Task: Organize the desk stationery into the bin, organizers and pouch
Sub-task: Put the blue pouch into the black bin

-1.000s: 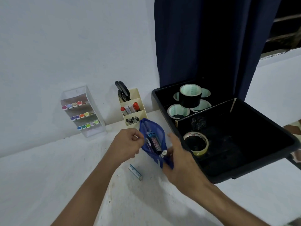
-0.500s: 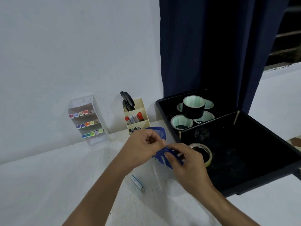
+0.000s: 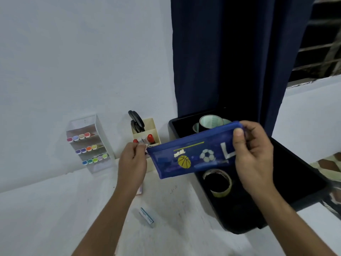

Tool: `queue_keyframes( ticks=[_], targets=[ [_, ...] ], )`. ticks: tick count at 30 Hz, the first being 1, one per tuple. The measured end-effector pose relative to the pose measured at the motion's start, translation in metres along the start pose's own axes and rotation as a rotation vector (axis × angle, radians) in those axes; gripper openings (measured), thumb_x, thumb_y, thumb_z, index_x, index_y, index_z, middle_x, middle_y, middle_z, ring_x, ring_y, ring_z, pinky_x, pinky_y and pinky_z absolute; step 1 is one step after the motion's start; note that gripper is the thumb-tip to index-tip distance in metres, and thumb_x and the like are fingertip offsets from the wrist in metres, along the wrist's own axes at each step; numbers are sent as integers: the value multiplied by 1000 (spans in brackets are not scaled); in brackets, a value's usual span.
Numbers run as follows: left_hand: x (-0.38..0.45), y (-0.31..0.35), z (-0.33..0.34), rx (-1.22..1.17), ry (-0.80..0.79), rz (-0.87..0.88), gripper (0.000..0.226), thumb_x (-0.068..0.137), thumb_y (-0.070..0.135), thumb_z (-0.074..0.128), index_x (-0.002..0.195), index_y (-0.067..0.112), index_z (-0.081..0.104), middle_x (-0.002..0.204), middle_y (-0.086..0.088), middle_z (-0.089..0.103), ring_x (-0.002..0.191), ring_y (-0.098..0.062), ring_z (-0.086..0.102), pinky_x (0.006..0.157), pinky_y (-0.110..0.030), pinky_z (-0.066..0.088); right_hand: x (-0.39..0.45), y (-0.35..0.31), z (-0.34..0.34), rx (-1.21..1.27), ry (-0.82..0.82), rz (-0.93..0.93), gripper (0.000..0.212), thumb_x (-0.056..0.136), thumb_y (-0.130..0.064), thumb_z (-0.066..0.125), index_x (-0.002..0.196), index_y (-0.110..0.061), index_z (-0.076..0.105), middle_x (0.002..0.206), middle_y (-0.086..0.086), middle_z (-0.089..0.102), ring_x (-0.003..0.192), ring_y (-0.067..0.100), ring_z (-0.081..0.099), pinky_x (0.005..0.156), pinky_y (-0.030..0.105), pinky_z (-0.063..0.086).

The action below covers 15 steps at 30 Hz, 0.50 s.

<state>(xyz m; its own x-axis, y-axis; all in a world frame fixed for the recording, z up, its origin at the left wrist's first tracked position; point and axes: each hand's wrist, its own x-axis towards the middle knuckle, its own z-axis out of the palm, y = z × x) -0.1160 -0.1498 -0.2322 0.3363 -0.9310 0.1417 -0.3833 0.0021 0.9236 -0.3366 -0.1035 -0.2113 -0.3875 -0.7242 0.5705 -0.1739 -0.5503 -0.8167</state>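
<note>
My right hand (image 3: 253,156) pinches the blue pouch (image 3: 193,156) far end above the bin (image 3: 304,174); left hand (image 3: 132,159) pinches, probably, the zipper pull. Keep it taut, pull straight.

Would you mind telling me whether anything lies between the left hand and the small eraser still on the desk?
Nothing visible blocks it. The eraser lies bare on the desk, below and slightly right of the left hand. That hand is busy, though: it pinches the blue pouch at its zipper end, while the right hand grips the other end.
</note>
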Motion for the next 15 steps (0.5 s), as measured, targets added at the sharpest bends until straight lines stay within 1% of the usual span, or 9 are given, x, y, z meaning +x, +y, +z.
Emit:
queue_keyframes(
  ticks=[3, 4, 6, 8, 9, 10, 12, 13, 15],
  targets=[
    [-15, 33, 9, -623, -299, -303, 36, 96, 48, 38, 97, 22, 63, 94, 0, 74, 86, -20, 71, 74, -36, 55, 27, 4, -14, 136, 53, 121, 18, 99, -11, 46, 92, -24, 57, 66, -15, 64, 60, -3, 54, 59, 13, 46],
    [-19, 42, 12, -733, -400, -359, 42, 93, 54, 38, 97, 21, 65, 99, -2, 74, 89, -22, 71, 79, -38, 55, 37, 8, -21, 117, 50, 191, 17, 99, -15, 47, 91, -25, 58, 65, -14, 65, 60, -1, 55, 58, 16, 47],
    [-27, 54, 22, -719, -540, -371, 42, 90, 54, 44, 97, 19, 65, 103, -6, 74, 91, -24, 71, 79, -42, 56, 55, 22, -40, -104, -13, 328, 14, 97, -27, 52, 88, -26, 62, 72, -10, 66, 64, 8, 60, 51, 25, 50],
    [-38, 59, 36, -541, -630, -351, 23, 90, 31, 58, 105, 15, 63, 100, -11, 73, 80, -25, 72, 62, -40, 58, 71, 38, -61, -417, -105, 480, 17, 93, -35, 56, 84, -23, 64, 78, -1, 64, 62, 18, 58, 40, 25, 46],
    [-44, 59, 43, -496, -680, -374, 20, 89, 17, 60, 108, 12, 61, 99, -14, 73, 74, -26, 72, 57, -38, 58, 76, 44, -69, -464, -95, 562, 18, 91, -35, 59, 82, -21, 63, 81, 4, 64, 60, 19, 57, 38, 24, 44],
    [-50, 60, 52, -493, -735, -423, 22, 88, 8, 59, 110, 8, 61, 96, -17, 73, 69, -28, 72, 54, -36, 59, 80, 47, -78, -412, -53, 649, 17, 89, -35, 62, 83, -19, 63, 84, 8, 64, 60, 20, 57, 38, 24, 45],
    [-60, 62, 66, -551, -806, -536, 19, 89, 3, 55, 107, 2, 60, 87, -21, 73, 63, -30, 71, 52, -33, 59, 82, 46, -90, -90, 92, 814, 21, 85, -35, 67, 89, -14, 62, 86, 10, 66, 62, 18, 63, 43, 25, 50],
    [-64, 62, 73, -577, -824, -573, 17, 90, 4, 54, 106, 0, 61, 84, -22, 72, 61, -30, 71, 51, -31, 59, 79, 45, -93, 59, 143, 849, 22, 85, -35, 67, 89, -14, 63, 83, 8, 67, 61, 15, 64, 46, 23, 52],
    [-70, 63, 86, -610, -847, -590, 17, 90, 5, 55, 105, -1, 62, 85, -23, 72, 63, -29, 71, 51, -29, 58, 69, 49, -99, 205, 169, 875, 23, 83, -37, 68, 85, -15, 66, 75, 4, 69, 58, 11, 65, 48, 20, 52]
  ],
)
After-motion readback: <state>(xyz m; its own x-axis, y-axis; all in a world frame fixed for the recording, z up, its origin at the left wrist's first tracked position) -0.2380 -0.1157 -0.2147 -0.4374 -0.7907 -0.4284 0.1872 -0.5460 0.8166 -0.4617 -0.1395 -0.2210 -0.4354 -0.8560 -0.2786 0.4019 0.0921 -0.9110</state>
